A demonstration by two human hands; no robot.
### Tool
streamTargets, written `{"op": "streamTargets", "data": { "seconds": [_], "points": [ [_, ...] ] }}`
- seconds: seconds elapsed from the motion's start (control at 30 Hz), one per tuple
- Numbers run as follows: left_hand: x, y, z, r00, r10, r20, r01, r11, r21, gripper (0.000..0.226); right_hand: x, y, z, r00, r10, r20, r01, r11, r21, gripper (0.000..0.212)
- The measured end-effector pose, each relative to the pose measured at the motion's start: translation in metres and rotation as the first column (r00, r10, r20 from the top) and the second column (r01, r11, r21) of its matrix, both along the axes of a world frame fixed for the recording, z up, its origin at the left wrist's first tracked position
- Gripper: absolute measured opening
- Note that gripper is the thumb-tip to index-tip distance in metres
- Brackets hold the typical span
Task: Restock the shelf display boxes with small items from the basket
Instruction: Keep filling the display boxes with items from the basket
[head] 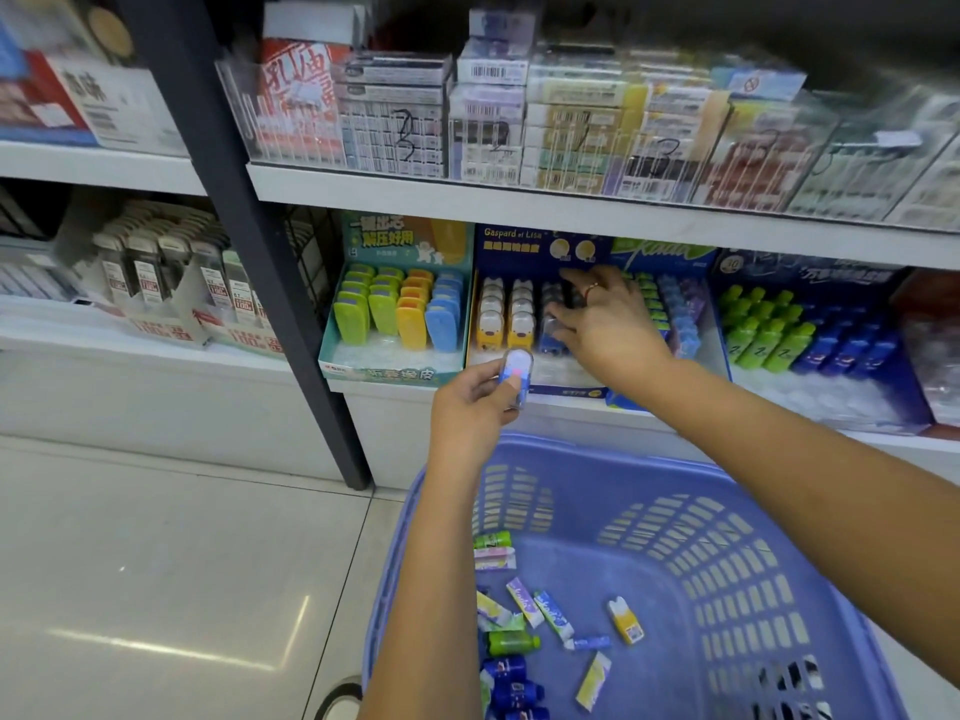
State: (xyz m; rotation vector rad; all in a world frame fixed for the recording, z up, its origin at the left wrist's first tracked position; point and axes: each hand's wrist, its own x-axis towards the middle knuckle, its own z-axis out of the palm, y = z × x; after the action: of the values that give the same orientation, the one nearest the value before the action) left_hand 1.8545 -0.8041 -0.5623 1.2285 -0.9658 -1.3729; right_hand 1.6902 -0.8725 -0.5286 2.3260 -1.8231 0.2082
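While the left hand (470,415) hovers just in front of the shelf (571,414) with one blue-and-white item (514,376) pinched between thumb and fingers (485,380), the right hand (608,330) reaches into the navy display box (524,241), which stands at twelve o'clock from the basket (779,511). Its fingers (563,311) are bent and slightly spread over the blue column on the box's three o'clock side. Whether they pinch a piece or only press the row back, I cannot tell. The step in hand looks like filling that blue column. The next move probably calls for a free slot there, then carrying the held item toward one o'clock and seating it upright like its neighbours. Counted along the lower shelf are four readable boxes: the teal box (395,374) at nine o'clock of the navy one, the navy one itself, a green box (665,252) at its three o'clock, partly behind the right hand, and a bottle box (831,275) beyond. The teal box shows four colour columns, and the navy box shows two columns of yellow pieces (506,324) plus the blue one. About a dozen loose items lie in the basket, including one yellow piece (626,621), two green bottles and at least three blue ones. The left forearm hides the rest.
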Motion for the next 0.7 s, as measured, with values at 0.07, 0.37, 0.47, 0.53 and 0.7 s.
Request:
{"op": "streamTargets", "data": {
  "seconds": [0.07,0.37,0.47,0.53,0.7],
  "points": [
    [-0.004,0.003,0.002,1.000,0.004,0.012,-0.004,1.000,-0.028,0.027,0.005,0.015,0.002,0.993,0.067,0.098,-0.066,0.998,-0.011,0.037],
    [-0.012,0.004,0.016,0.992,-0.071,0.102,0.095,0.964,-0.249,0.031,0.001,0.071,0.018,0.435,-0.023,0.900,-0.288,0.943,0.163,0.025],
    [-0.021,0.004,0.014,0.958,-0.058,0.282,0.147,0.940,-0.307,0.036,-0.006,0.063,0.022,0.554,0.023,0.832,-0.161,0.984,0.080,0.021],
    [-0.024,0.003,0.004,0.780,0.021,0.626,0.245,0.910,-0.335,0.043,-0.014,0.051,0.022,0.753,0.021,0.658,-0.037,0.999,0.011,0.023],
    [-0.026,0.002,-0.017,0.482,-0.036,0.875,0.384,0.907,-0.174,0.050,-0.023,0.028,0.014,0.892,-0.012,0.451,-0.010,0.999,0.046,0.024]
  ]
}}
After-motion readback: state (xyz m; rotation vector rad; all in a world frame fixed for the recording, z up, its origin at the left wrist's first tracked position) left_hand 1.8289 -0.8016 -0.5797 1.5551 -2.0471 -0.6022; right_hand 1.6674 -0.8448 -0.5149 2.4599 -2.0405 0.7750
